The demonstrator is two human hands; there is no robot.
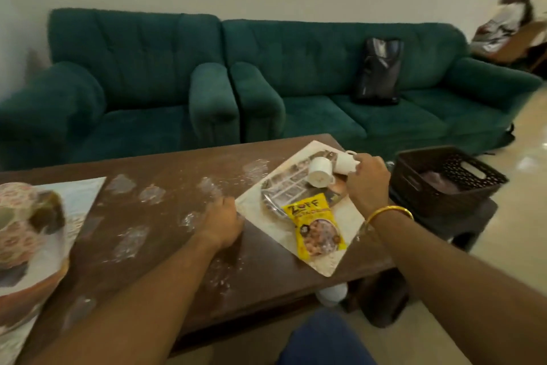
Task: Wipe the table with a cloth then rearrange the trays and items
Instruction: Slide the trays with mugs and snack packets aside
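While the tray [324, 265] lay askew at the table's [165, 163] right end, its long axis running from far edge to near edge, I had my right hand [367, 184] reaching over it, wrist bent down. Its fingers were clamped on a white cup [345, 162] tipped over the tray's far corner, handle up. A second cup [321, 175] lay on its side just beside it. The packet [318, 228] lay flat, lengthwise, on the tray's near half. My left hand [222, 222] sat curled at the tray's left edge, knuckles up; I couldn't tell whether it gripped the rim.
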